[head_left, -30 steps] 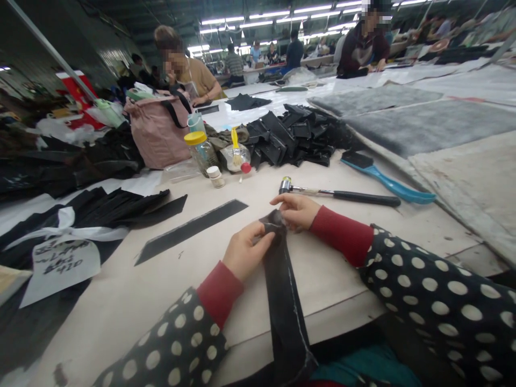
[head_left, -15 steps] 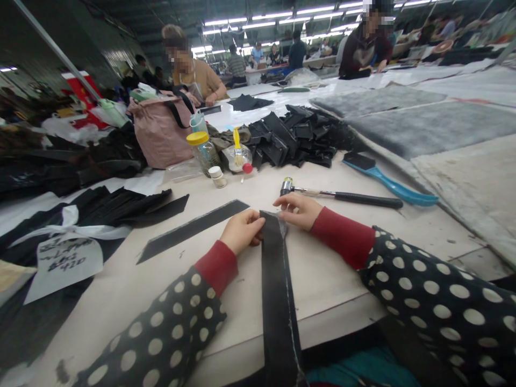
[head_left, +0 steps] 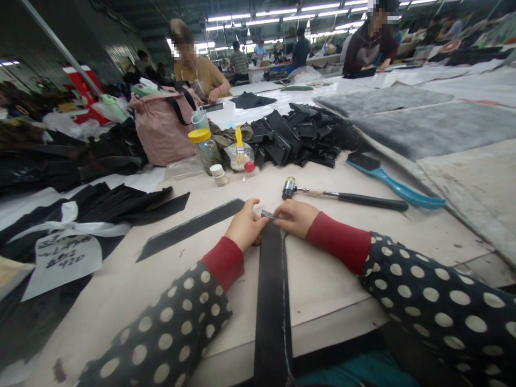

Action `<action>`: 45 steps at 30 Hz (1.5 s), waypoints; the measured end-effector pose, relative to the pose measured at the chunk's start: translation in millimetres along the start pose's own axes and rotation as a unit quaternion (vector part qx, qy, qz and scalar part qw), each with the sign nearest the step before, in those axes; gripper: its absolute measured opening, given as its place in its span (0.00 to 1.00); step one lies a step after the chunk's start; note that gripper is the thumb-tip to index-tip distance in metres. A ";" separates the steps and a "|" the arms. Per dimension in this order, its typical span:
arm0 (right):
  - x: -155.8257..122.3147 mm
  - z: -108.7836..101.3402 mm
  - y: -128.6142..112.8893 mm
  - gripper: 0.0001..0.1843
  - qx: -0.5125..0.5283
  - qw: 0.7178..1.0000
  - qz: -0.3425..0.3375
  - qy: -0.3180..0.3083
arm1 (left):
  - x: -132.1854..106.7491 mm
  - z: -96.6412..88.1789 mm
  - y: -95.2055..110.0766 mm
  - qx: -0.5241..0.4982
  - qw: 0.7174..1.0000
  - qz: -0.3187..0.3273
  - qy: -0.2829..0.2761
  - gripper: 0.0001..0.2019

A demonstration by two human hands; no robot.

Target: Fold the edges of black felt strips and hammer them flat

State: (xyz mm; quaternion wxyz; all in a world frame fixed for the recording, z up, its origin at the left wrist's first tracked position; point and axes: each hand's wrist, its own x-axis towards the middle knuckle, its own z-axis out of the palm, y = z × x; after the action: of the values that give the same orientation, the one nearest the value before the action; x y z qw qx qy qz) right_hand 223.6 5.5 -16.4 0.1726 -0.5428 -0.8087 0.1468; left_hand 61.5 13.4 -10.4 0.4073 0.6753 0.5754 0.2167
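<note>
A long black strip of material point(head_left: 271, 290) runs from the table's near edge up to my hands, with a pale ragged line along its right side. Its far end is folded over, showing a light grey edge. My left hand point(head_left: 246, 224) pinches the left corner of that end between thumb and fingers. On the right corner, the fingertips of my right hand point(head_left: 296, 216) press the fold. Left of my left hand lies a second black strip point(head_left: 189, 230), flat on the table. A hammer point(head_left: 342, 198) with a black handle rests just beyond my right hand.
A blue-handled brush point(head_left: 399, 183) lies at the right. Behind are a heap of black pieces point(head_left: 298, 134), a yellow-lidded jar point(head_left: 205, 150), a small white bottle point(head_left: 218, 175) and a pink bag point(head_left: 161, 126). Tied black strips point(head_left: 100, 209) lie left. Co-workers stand across the table.
The strip's far end, flat before, is now folded over toward me. My right hand has moved left onto the fold, and my left hand has shifted slightly.
</note>
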 end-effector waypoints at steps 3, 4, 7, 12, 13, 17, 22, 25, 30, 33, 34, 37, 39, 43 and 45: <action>-1.1 0.1 -0.2 0.13 -0.010 1.000 -0.001 0.000 | 1.3 0.8 -2.5 0.048 0.998 0.025 0.018 0.23; -1.4 0.1 -0.2 0.13 -0.012 1.000 -0.002 -0.001 | 1.3 1.1 -3.3 0.069 0.996 0.038 0.030 0.23; -2.0 -0.2 -0.8 0.13 -0.022 1.000 -0.002 0.000 | -0.6 2.4 -6.0 0.117 0.986 0.090 0.071 0.23; -3.8 -2.3 -3.1 0.13 -0.031 1.000 -0.002 0.000 | -4.8 4.7 -12.9 0.089 0.979 0.161 0.087 0.22; -4.1 -2.7 -3.4 0.13 -0.032 0.999 -0.004 -0.002 | -4.5 4.9 -14.2 0.077 0.979 0.167 0.084 0.22; -3.8 -3.4 -3.9 0.13 -0.040 0.999 -0.003 -0.012 | 1.0 4.6 -16.4 0.065 0.983 0.146 0.089 0.21; -3.7 -4.0 -4.7 0.14 -0.047 0.999 0.002 -0.015 | 7.1 2.8 -14.0 0.102 0.986 0.102 0.085 0.22; -4.4 -4.4 -5.0 0.13 -0.049 0.999 0.005 -0.016 | 7.4 1.3 -11.9 0.114 0.986 0.094 0.072 0.22; -3.9 -4.8 -4.8 0.13 -0.046 0.999 0.003 -0.016 | 6.3 -0.2 -8.7 0.148 0.982 0.093 0.071 0.21; -3.6 -5.1 -5.6 0.13 -0.048 0.999 0.006 -0.023 | 5.7 -1.4 -8.2 0.191 0.974 0.096 0.071 0.19; -3.8 -5.1 -6.0 0.13 -0.047 0.999 0.008 -0.023 | 5.7 -2.0 -8.5 0.203 0.971 0.105 0.072 0.18; -5.1 -4.7 -6.9 0.15 -0.047 0.999 0.016 -0.007 | 6.8 -3.5 -10.6 0.227 0.954 0.180 0.075 0.12; -5.1 -4.5 -6.0 0.19 -0.056 0.998 0.028 0.014 | 8.0 -4.2 -12.2 0.240 0.940 0.235 0.065 0.05; 1.0 -5.8 -0.1 0.18 -0.074 0.995 0.059 -0.012 | 7.3 -5.4 -13.4 0.280 0.918 0.273 0.059 0.05; 6.5 -8.3 1.8 0.16 -0.069 0.994 0.069 -0.041 | 4.9 -6.6 -13.1 0.301 0.909 0.281 0.062 0.06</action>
State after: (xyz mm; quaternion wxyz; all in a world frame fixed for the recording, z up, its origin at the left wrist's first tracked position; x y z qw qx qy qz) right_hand 226.5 12.6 -8.9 0.0913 -0.6014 -0.7839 0.1242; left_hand 49.8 20.1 -17.9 0.0707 0.8850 0.4235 0.1799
